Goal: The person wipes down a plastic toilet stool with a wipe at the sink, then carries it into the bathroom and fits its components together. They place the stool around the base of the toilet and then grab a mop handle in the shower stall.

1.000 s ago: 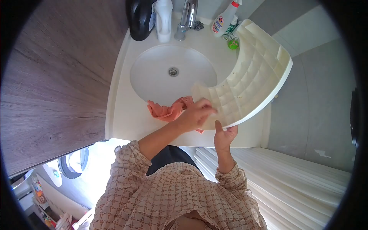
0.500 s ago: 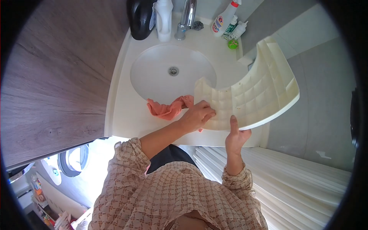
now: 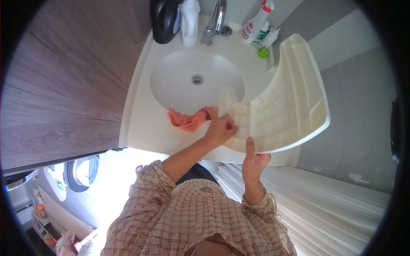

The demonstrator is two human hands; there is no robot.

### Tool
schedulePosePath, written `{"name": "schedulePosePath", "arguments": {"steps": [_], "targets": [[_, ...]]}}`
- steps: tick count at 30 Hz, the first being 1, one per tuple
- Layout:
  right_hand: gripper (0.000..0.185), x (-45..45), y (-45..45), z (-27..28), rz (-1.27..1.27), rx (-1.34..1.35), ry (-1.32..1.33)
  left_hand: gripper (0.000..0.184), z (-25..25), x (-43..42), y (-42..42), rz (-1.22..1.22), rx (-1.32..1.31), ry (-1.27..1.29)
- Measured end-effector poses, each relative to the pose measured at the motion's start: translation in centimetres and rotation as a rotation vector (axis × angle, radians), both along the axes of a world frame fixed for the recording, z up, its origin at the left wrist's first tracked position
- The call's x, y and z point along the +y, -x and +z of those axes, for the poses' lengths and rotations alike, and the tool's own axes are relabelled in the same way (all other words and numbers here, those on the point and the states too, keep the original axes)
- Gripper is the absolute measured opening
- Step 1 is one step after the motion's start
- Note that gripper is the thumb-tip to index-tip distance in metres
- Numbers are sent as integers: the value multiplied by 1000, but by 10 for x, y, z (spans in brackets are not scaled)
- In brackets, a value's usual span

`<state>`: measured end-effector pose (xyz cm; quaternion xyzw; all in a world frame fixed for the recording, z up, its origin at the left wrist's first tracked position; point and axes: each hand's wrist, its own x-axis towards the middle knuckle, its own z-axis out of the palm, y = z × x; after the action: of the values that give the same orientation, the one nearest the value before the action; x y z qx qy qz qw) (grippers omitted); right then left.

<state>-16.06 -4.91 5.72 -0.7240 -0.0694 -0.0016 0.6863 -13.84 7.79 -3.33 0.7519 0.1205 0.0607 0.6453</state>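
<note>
A large curved cream plastic panel, its inner face ribbed in a grid, is tilted over the right side of the counter. Small brownish specks show along its ribs. My right hand grips its lower edge, thumb on the inner face and fingers underneath. My left hand is closed at the panel's left end, fingertips bent against the inner face; whatever they may pinch is hidden. Beside that hand a crumpled salmon-pink cloth lies at the basin's front rim, its right end behind the hand and panel.
The white oval basin has a chrome faucet behind it. A black container and a white bottle stand back left. A spray bottle, small bottles and a green item stand back right. A grey wall bounds the right.
The panel has tipped, its inner face turning more toward the camera. My right hand has moved slightly left and down with it. The left hand stays at the panel's left end. The view has shifted slightly.
</note>
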Motion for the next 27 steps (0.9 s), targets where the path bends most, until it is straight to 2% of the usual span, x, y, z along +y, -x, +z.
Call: {"name": "schedulePosePath", "arguments": {"steps": [2, 5, 9, 12, 15, 18, 24, 27], "targets": [[25, -3, 0, 0, -16, -25, 48, 13, -40, 10, 1, 64, -1, 152], [23, -2, -2, 2, -29, -42, 94, 15, -47, 22, 13, 107, 65, 459], [23, -3, -2, 1, -27, -39, 112, 20, -8, 11, 15, 89, 65, 749], [23, -2, 0, 0, -24, -16, 105, 29, 0, -1, 9, 119, 79, 623], [24, -1, 2, -2, -28, -34, 100, 35, 13, 1, 3, -5, 234, 321], [24, -1, 4, -7, -35, -30, 71, 34, 29, 13, -2, -117, 344, 197], [22, 0, 9, -3, -23, -20, 88, 21, -1, -14, 4, 45, -13, -245], [22, 2, 14, -5, -25, -34, 111, 19, -7, -25, 9, 148, 55, -238]]}}
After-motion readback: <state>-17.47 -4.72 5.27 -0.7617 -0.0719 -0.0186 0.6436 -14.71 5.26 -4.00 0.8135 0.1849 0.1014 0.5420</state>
